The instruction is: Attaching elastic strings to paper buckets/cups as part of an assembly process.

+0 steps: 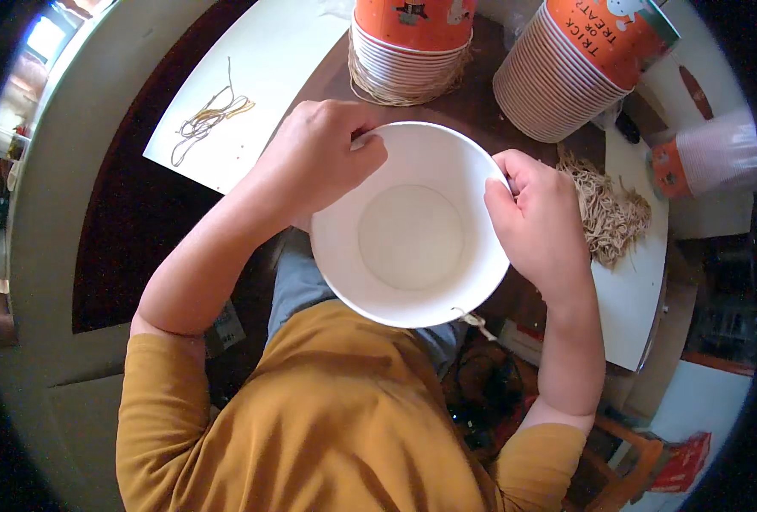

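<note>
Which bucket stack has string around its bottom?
The leftmost stack, at the picture's top: loose strings loop around its lower end. The middle stack and far-right stack show none around them.

The bucket (411, 230) is white inside, its string (478, 325) cream. The far stack (413, 34) is orange, figured, above white bands. Right strings (605, 213): beige; left strings (199, 128): grey and yellow.

A white bucket (413, 241) is in my grip, its round mouth tipped up toward my eyes so the smooth inner wall and circular bottom show; I have its rim at eleven and two o'clock, and a short pale string (479, 325) trails from the edge at five
</note>
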Demonstrator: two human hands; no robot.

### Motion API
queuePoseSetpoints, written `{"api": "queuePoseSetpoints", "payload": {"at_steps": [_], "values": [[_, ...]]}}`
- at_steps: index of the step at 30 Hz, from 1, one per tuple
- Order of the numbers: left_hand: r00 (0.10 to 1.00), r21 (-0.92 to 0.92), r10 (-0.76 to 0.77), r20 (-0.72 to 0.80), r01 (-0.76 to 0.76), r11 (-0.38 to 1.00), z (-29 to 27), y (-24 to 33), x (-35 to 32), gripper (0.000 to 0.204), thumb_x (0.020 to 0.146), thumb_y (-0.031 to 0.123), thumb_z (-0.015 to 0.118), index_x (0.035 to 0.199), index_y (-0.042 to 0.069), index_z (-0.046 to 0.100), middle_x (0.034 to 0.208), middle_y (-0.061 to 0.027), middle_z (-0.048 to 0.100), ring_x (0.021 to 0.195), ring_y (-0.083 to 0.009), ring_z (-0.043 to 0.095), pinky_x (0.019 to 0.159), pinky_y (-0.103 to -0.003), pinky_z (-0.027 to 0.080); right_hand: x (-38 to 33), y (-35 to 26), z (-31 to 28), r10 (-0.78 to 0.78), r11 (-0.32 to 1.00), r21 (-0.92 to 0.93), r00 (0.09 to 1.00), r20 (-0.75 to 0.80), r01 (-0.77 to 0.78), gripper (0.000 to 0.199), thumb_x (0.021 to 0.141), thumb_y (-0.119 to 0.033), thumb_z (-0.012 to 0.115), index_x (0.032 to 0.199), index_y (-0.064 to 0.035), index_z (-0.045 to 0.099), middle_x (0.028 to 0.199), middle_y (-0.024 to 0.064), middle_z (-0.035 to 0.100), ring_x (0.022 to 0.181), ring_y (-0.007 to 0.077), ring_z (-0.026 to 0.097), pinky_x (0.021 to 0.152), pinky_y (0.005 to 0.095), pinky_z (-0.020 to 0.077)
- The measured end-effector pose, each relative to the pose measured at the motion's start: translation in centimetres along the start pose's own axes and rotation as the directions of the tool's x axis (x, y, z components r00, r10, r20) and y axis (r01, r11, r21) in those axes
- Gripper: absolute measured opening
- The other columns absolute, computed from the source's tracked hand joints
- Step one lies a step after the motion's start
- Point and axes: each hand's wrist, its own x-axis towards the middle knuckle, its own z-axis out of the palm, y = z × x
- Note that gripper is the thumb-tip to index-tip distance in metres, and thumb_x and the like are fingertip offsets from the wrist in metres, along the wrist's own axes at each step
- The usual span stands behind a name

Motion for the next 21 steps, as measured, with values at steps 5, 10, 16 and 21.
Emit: {"api": "queuePoseSetpoints", "payload": {"at_steps": [5,10,16,21], "values": [[0.999,-0.156,0.049,-0.002,-0.049,0.987,0.8,-0.4,-1.1,0.027,0.078,0.012,0.056,0.099,-0.003,0.064,0.072,-0.0102,0.063,0.062,-0.0134,0.061,0.058,-0.029,0.050,1.4,1.9,-1.3,0.135,0.967,0.188,0.971,0.195,-0.172,0.024,0.081,-0.017,0.066,0.093,0.0031,0.063,0.070,0.0136,0.064,0.063,0.0199,0.062,0.060,0.0342,0.0489],[0.999,-0.322,0.011,-0.038,-0.023,0.946,1.5,-0.7,-2.5,0.035,0.077,0.009,0.058,0.111,-0.001,0.059,0.085,-0.0075,0.059,0.062,-0.0099,0.057,0.060,-0.025,0.049,1.6,0.9,-5.9,0.054,0.770,0.619,0.983,0.175,-0.153,0.020,0.088,-0.007,0.057,0.106,0.0011,0.061,0.078,-0.0030,0.059,0.066,0.0038,0.051,0.063,0.0189,0.0435],[0.919,-0.202,0.286,-0.270,-0.345,0.917,0.5,0.6,-2.6,0.037,0.077,0.018,0.071,0.110,0.004,0.062,0.091,-0.0103,0.059,0.072,-0.0187,0.056,0.062,-0.030,0.046,1.6,-3.1,-6.2,-0.029,0.669,0.712,0.951,0.309,-0.211,0.019,0.089,-0.006,0.056,0.105,0.0017,0.062,0.084,0.0005,0.062,0.073,0.0050,0.054,0.067,0.0187,0.0450],[0.926,-0.417,0.369,-0.077,-0.366,0.832,-0.5,1.9,-3.0,0.030,0.080,0.024,0.070,0.103,0.004,0.066,0.088,-0.0123,0.059,0.077,-0.0255,0.062,0.062,-0.034,0.052,1.1,-4.7,-4.3,-0.043,0.623,0.749,0.946,0.321,-0.225,0.017,0.088,-0.006,0.057,0.103,0.0003,0.063,0.087,0.0013,0.063,0.074,0.0049,0.054,0.068,0.0191,0.0446]]}}
